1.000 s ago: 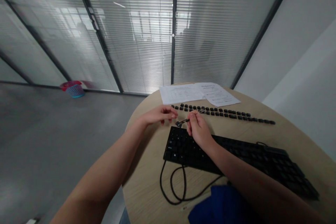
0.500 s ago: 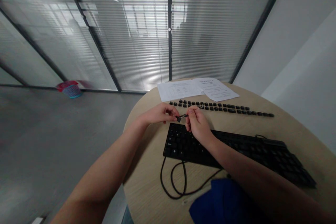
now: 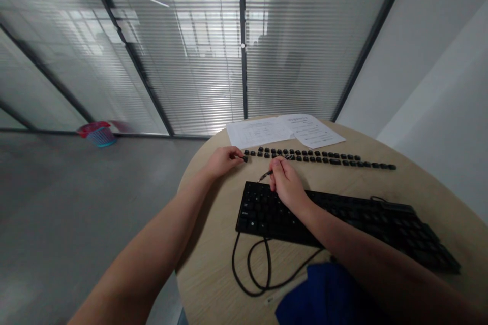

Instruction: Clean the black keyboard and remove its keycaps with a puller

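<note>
My left hand (image 3: 226,160) pinches a small black keycap (image 3: 245,159) at the left end of the keycap rows. My right hand (image 3: 282,179) is closed around a thin dark tool (image 3: 266,174) whose wire-like tip points left, over the top left edge of the black keyboard (image 3: 263,210). Beyond my hands, several black keycaps (image 3: 334,161) lie in two long rows. My right forearm hides the middle of the keyboard.
White printed sheets (image 3: 259,132) lie at the far edge of the round wooden table (image 3: 213,274). A black cable (image 3: 233,264) loops in front of the keyboard. Blue cloth (image 3: 316,294) shows near me. A blue and red basket (image 3: 101,135) stands on the floor.
My left hand has moved away from the tool tip, left and toward the keycap rows, with the keycap. My right hand has stayed nearly in place with the tool.
</note>
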The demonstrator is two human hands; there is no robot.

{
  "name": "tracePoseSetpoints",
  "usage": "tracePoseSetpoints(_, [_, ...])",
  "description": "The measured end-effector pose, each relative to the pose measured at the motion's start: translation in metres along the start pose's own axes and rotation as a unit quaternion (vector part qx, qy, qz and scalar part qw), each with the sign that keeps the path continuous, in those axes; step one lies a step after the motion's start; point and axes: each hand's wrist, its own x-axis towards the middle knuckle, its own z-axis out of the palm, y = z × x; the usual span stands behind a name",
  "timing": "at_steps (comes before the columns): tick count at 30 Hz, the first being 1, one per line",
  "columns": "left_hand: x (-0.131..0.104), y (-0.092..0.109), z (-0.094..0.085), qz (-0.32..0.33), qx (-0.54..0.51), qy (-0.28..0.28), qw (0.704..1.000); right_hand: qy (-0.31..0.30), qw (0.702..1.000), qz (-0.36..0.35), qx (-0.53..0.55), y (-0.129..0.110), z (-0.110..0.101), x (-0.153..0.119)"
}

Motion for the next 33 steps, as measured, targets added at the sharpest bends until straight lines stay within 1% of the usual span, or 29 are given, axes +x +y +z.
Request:
tracePoseSetpoints(5, [0.007, -0.003, 0.012, -0.001, 0.087, 0.001, 0.996, -0.003, 1.000, 0.003, -0.003, -0.003, 0.000, -0.001])
tracePoseSetpoints(11, [0.011, -0.004, 0.016, 0.019, 0.142, -0.007, 0.990, -0.004, 1.000, -0.002, -0.006, -0.001, -0.001, 0.000])
tracePoseSetpoints(17, [0.006, 0.000, 0.014, 0.021, 0.155, 0.003, 0.988, 0.002, 1.000, -0.003, -0.002, -0.002, 0.000, -0.001])
tracePoseSetpoints(21, [0.007, 0.001, 0.015, 0.038, 0.162, 0.013, 0.986, 0.001, 1.000, -0.006, -0.001, -0.002, -0.001, -0.001])
tracePoseSetpoints(25, [0.010, -0.001, 0.019, 0.059, 0.171, 0.020, 0.983, 0.002, 1.000, -0.005, -0.001, -0.001, 0.000, -0.001])
tracePoseSetpoints(33, [0.014, -0.008, 0.018, 0.053, 0.181, 0.015, 0.982, 0.007, 1.000, -0.008, -0.014, -0.004, -0.001, -0.002])
